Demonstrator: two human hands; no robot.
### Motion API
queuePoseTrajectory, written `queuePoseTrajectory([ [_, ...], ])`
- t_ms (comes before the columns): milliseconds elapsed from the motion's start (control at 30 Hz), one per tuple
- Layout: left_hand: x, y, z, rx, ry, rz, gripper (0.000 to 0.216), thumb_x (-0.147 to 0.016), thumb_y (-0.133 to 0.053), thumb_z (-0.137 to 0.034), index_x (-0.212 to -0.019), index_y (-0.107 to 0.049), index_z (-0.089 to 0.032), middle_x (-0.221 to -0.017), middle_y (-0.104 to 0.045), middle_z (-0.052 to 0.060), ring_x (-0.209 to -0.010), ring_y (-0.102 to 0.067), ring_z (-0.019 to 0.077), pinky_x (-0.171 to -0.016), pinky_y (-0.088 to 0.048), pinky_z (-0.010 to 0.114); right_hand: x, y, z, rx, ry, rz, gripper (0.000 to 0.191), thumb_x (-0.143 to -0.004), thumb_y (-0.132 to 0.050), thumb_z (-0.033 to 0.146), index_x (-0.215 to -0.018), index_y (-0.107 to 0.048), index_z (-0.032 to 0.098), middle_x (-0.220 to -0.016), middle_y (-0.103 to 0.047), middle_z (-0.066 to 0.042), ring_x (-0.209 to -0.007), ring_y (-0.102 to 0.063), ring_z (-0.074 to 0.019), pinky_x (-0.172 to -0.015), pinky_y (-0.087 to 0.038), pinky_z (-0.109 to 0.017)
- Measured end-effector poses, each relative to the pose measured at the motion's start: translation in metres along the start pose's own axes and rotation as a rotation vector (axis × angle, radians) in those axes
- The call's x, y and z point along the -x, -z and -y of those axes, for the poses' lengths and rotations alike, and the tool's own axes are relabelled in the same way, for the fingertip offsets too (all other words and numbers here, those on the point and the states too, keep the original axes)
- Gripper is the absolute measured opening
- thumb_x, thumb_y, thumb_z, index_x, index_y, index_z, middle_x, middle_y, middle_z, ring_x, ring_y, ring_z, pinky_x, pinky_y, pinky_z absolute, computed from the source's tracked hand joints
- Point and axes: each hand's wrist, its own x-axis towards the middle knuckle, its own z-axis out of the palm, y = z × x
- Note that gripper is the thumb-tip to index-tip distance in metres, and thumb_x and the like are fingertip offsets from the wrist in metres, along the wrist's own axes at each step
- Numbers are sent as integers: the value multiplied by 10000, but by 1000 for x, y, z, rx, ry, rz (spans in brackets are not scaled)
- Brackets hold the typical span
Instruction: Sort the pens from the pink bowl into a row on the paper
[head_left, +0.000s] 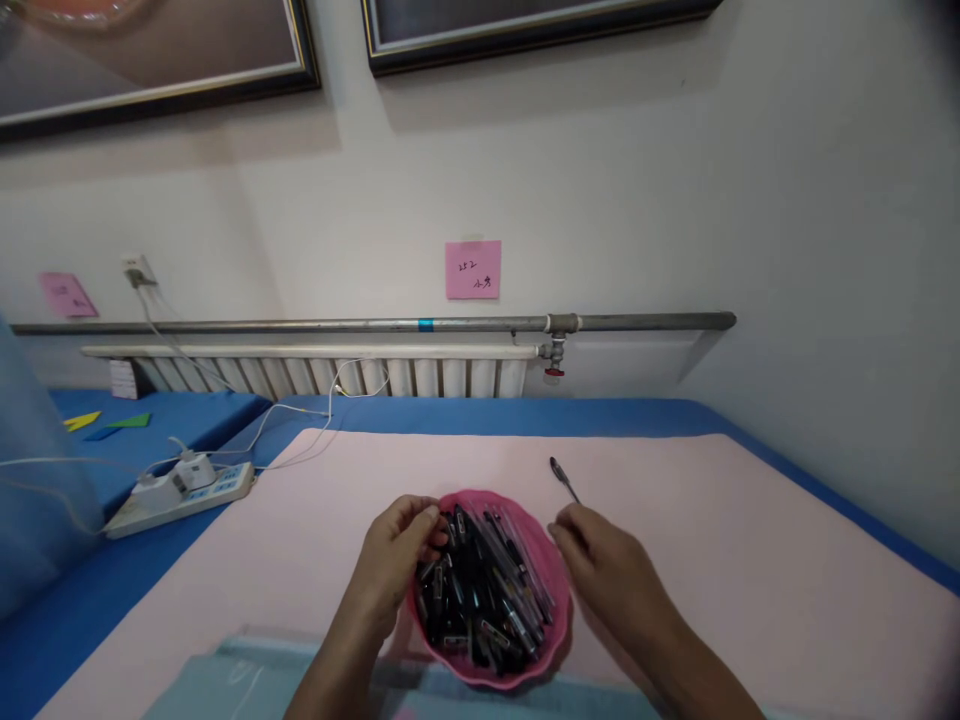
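A pink bowl (564,610) with a wavy rim stands in front of me, filled with clear pen barrels (517,570) and black pen caps (450,590). My left hand (401,550) is at its left edge, the thumb and fingers closed together over the black parts. Whatever those fingertips pinch is hidden. Beside the right rim is my right hand (600,555), fingers curled in. A slim pen (564,479) with a dark end sticks out past its index finger, pointing up and left; its lower part is hidden by the hand.
Pink paper (720,560) covers the blue table (585,415). Light-blue cloth (202,680) lies along the near edge. On the left is a power strip (225,488) with plugs and white cables. Behind the table run a radiator (427,375) and a metal pipe (322,327).
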Motion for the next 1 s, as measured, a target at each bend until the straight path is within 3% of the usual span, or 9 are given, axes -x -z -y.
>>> queuePoseTrajectory([
  [100, -2, 1, 5, -130, -40, 7, 163, -753, -572, -320, -780, -634, -172, -714, -651, 27, -665, -600, 158, -582, -437, 249, 13, -15, 15, -49, 222, -21, 226, -891, -387, 234, -696, -499, 227, -718, -633, -14, -680, -572, -184, -630, -367, -287],
  [233, -3, 1, 10, -577, -174, -1, 174, -812, -468, -276, -803, -620, -193, -777, -674, 38, -729, -609, 172, -665, -422, 274, 19, -33, 22, -1, 381, -15, 172, -876, -420, 192, -762, -545, 221, -786, -664, -37, -747, -589, -219, -692, -375, -348],
  [567, 9, -13, 10, -1030, -250, 118, 83, -750, -532, -217, -722, -610, -211, -760, -670, 23, -715, -580, 180, -637, -357, 275, 9, -39, 33, 170, 345, 60, 162, -802, -459, 106, -800, -588, 204, -814, -699, -73, -750, -621, -248, -662, -394, -358],
  [700, 16, -23, 10, -1261, -261, 182, 91, -700, -583, -244, -749, -639, -192, -846, -681, 83, -831, -594, 251, -730, -372, 346, 11, -37, 34, 145, 306, 39, 185, -792, -437, 88, -758, -576, 205, -756, -692, -56, -699, -619, -226, -627, -389, -327],
  [800, 17, -25, 14, -1239, -236, 136, 60, -669, -611, -230, -707, -635, -189, -811, -675, 111, -842, -603, 300, -808, -357, 420, 13, -33, 32, -36, 206, 14, 169, -797, -447, 126, -763, -586, 216, -716, -673, -24, -670, -609, -204, -596, -385, -296],
  [833, 16, -25, 16, -1171, -237, 113, 18, -648, -625, -212, -653, -618, -196, -760, -663, 108, -820, -605, 311, -824, -348, 438, 14, -31, 31, -154, 153, 14, 154, -800, -458, 152, -783, -595, 223, -698, -664, -8, -657, -607, -196, -589, -390, -288],
  [1000, 15, -24, 26, -771, -269, 18, 222, -522, -641, -90, -433, -506, -242, -497, -509, 18, -682, -590, 307, -870, -305, 467, 16, -23, 30, -868, -144, 30, 110, -767, -571, 307, -809, -622, 219, -696, -641, 17, -639, -589, -160, -587, -437, -257],
])
